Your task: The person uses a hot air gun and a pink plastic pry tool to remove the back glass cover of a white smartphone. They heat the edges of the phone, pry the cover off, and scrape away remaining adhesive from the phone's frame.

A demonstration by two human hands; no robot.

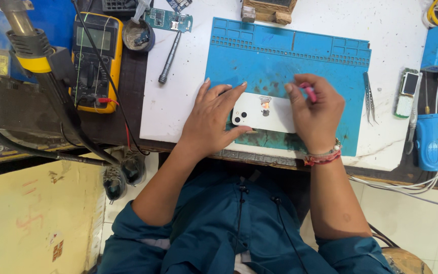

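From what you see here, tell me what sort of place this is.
Most likely a phone or electronics repair bench. The left hand steadies a white phone lying back-up on a blue repair mat; a yellow multimeter, tweezers and a bare circuit board lie around it.

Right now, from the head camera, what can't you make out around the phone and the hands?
- White phone: its right end is hidden under the right hand; its screen side faces down on the blue mat.
- Pink tool: only a short piece shows between the fingers; its tip is hidden.
- Left hand: the palm covers the phone's left edge.
- Circuit board: too small to read parts.
- Wooden block: cut off by the top edge.
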